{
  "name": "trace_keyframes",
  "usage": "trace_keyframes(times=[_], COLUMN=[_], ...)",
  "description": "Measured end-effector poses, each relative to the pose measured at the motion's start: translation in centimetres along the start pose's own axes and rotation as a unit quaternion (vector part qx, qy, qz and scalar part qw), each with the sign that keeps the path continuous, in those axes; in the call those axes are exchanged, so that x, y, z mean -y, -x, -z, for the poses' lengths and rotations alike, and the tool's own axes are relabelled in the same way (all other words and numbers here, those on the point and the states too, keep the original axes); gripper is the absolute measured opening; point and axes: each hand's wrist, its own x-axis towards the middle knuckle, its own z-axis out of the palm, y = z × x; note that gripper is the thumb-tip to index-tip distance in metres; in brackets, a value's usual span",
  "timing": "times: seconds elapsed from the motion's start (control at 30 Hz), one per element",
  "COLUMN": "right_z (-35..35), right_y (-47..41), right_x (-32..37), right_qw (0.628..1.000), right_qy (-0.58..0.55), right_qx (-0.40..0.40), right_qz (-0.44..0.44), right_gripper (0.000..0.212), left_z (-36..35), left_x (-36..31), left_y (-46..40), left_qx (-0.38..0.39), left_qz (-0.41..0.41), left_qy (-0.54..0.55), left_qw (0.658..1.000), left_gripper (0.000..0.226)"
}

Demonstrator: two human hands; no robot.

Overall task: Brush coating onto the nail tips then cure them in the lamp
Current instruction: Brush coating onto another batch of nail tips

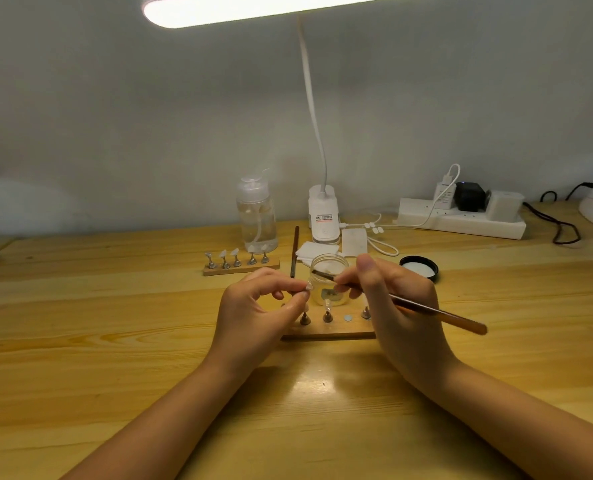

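Brush (406,304) gripped in our right hand (399,306), bristles at open jar (328,280); our left hand (257,306) pinches a nail tip (307,289) above wooden stand (333,329).

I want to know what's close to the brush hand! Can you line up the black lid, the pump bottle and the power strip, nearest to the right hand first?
From the right hand, in the head view:
1. Black lid: on the table just behind the hand, slightly right.
2. Pump bottle: farther back, off to the left.
3. Power strip: by the wall, back right.
The bottle and strip are a close call.
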Motion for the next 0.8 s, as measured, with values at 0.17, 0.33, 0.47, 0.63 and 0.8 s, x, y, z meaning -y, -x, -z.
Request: trace_keyframes(times=[0.17,0.33,0.47,0.63,0.8], right_z=[0.17,0.40,0.23,0.48,0.23], right_y=[0.28,0.24,0.21,0.51,0.16], right_x=[0.04,0.36,0.35,0.56,0.25], right_qw=[0.999,1.000,1.000,0.998,1.000], right_qy=[-0.024,-0.010,0.009,-0.054,0.011], right_qx=[0.019,0.002,0.023,0.029,0.018], right_qz=[-0.015,0.005,0.002,-0.008,-0.002], right_gripper=[0.032,0.025,0.027,0.034,0.031], left_z=[0.12,0.23,0.05,0.04,0.12], left_x=[0.12,0.05,0.06,0.03,0.06], left_y=[0.09,0.21,-0.02,0.03,0.13], left_qx=[-0.001,0.003,0.002,0.002,-0.001], left_qz=[0.003,0.006,0.002,-0.006,-0.016], left_qy=[-0.001,0.000,-0.004,-0.005,-0.007], left_qw=[1.000,1.000,1.000,1.000,1.000], left_gripper=[0.028,0.027,0.027,0.027,0.028])
